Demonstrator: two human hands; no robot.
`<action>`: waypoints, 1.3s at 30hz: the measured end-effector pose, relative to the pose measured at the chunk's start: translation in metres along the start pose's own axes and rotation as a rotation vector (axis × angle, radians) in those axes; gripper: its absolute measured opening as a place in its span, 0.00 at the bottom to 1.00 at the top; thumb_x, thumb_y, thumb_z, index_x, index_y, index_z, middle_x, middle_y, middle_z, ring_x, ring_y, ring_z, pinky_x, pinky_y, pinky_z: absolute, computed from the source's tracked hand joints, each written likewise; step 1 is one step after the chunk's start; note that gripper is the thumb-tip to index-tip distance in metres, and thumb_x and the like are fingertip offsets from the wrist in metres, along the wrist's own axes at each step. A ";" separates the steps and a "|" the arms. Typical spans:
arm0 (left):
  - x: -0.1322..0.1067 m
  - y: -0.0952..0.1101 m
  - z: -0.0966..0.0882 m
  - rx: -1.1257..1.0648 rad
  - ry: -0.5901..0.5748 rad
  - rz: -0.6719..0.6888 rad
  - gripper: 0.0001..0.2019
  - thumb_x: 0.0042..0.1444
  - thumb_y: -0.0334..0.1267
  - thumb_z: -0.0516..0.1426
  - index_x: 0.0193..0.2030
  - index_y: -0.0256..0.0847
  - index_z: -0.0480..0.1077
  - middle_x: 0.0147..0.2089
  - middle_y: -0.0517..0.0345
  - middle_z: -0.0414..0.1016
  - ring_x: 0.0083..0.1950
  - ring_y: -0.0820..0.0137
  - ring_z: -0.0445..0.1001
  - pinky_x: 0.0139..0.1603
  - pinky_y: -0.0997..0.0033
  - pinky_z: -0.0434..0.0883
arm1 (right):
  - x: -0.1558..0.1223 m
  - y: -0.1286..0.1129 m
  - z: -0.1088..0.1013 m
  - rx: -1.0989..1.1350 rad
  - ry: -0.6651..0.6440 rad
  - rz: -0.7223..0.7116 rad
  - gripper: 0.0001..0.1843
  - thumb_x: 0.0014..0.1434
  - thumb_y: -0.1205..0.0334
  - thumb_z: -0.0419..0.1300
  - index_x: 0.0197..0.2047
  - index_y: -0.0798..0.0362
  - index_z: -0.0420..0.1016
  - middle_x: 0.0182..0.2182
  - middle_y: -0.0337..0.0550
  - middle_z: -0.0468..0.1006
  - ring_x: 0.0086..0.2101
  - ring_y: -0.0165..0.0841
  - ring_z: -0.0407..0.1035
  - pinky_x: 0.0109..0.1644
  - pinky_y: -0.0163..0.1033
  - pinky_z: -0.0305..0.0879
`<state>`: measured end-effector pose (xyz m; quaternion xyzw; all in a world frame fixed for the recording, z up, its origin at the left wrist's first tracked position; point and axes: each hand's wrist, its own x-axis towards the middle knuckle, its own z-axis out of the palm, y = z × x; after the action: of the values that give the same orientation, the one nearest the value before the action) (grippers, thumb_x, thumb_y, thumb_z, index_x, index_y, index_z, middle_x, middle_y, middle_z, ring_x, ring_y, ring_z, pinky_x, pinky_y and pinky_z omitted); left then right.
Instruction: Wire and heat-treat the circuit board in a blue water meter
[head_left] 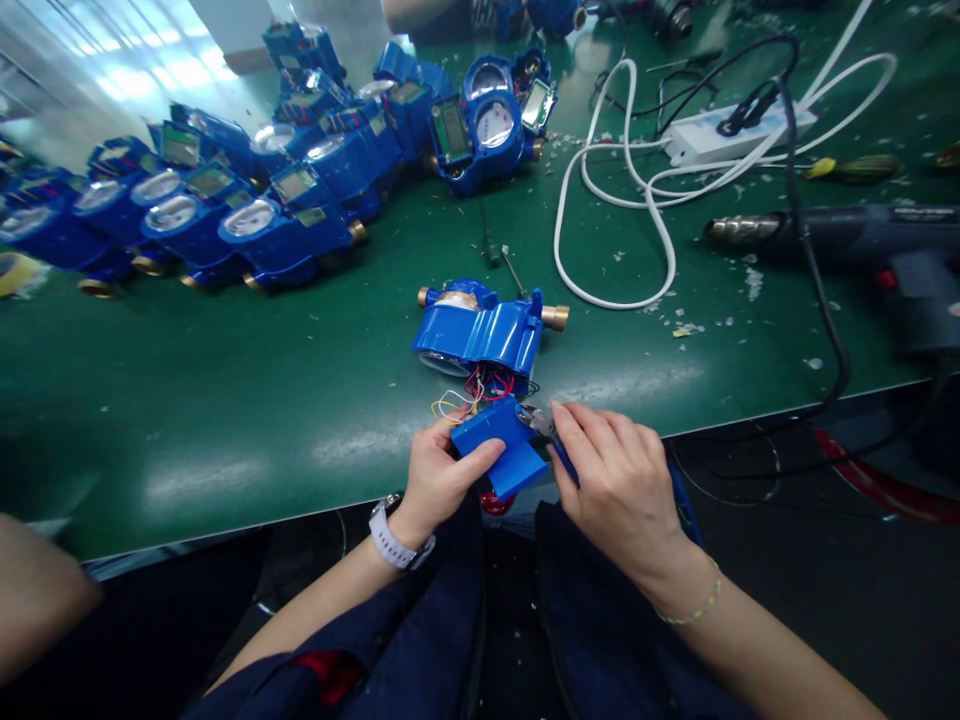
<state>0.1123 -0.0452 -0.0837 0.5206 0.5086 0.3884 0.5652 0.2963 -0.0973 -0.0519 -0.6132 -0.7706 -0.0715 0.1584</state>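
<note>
A blue water meter body (pixel 480 335) with brass ends lies on the green bench (pixel 225 400), thin coloured wires (pixel 469 393) trailing from it toward me. My left hand (pixel 439 475) grips a small blue plastic cover (pixel 501 443) joined to those wires, thumb across its top. My right hand (pixel 619 485) is closed round a blue-handled hand tool (pixel 551 435); its metal tip touches the cover's right edge.
Many blue meters (pixel 247 190) are heaped at the back left. A white power strip (pixel 731 135) with looping white cable (pixel 622 200) and a heat gun (pixel 862 250) lie at right. A yellow-handled screwdriver (pixel 855 167) rests far right. Another person's arm (pixel 37 590) shows at bottom left.
</note>
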 end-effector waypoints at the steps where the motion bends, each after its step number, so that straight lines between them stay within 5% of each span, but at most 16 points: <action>1: 0.000 0.001 0.000 0.006 -0.005 0.001 0.15 0.46 0.45 0.65 0.38 0.37 0.75 0.32 0.57 0.80 0.29 0.71 0.74 0.31 0.73 0.73 | 0.000 0.000 0.000 0.002 -0.001 0.002 0.18 0.64 0.67 0.56 0.56 0.63 0.70 0.47 0.52 0.76 0.42 0.44 0.67 0.42 0.47 0.58; 14: 0.001 0.004 0.000 0.048 -0.013 0.013 0.16 0.47 0.46 0.65 0.39 0.36 0.76 0.33 0.56 0.80 0.29 0.70 0.74 0.32 0.72 0.73 | -0.004 0.001 0.004 0.081 -0.019 0.028 0.17 0.67 0.66 0.53 0.56 0.63 0.71 0.44 0.53 0.77 0.40 0.43 0.70 0.39 0.45 0.64; 24: 0.002 0.002 0.000 -0.034 -0.044 -0.049 0.18 0.45 0.47 0.66 0.37 0.36 0.74 0.33 0.56 0.79 0.29 0.70 0.74 0.31 0.73 0.74 | 0.002 0.013 0.000 0.660 -0.019 0.185 0.16 0.65 0.64 0.54 0.55 0.57 0.71 0.47 0.49 0.76 0.47 0.40 0.71 0.51 0.45 0.68; 39: 0.005 -0.004 -0.011 -0.216 -0.133 -0.098 0.20 0.44 0.42 0.69 0.44 0.38 0.75 0.39 0.56 0.81 0.34 0.70 0.77 0.36 0.75 0.75 | -0.007 0.007 0.004 0.520 0.026 0.046 0.18 0.65 0.65 0.54 0.56 0.63 0.70 0.48 0.54 0.73 0.48 0.44 0.67 0.52 0.51 0.65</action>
<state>0.1016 -0.0392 -0.0882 0.4559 0.4500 0.3775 0.6686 0.3043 -0.1009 -0.0587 -0.5682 -0.7468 0.1251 0.3221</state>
